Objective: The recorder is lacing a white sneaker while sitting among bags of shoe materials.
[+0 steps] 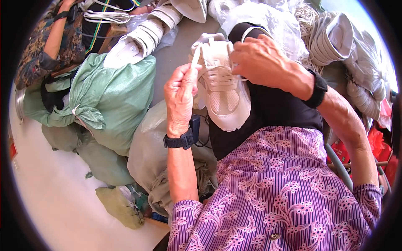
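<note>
Two green woven sacks (113,96) fill the frame's left, bare pale floor (54,196) below them. Centre: left hand (181,98) pinches a white lace (195,56). The white sneaker (222,90) lies on the lap, long axis vertical, toe toward the frame bottom. Right hand (259,60) is closed over its collar. Shoe uppers (335,39) crowd the upper right.

Green woven sack (113,96) tied shut, left of lap; grey sack (146,154) beside; red bags (379,144) far right.
</note>
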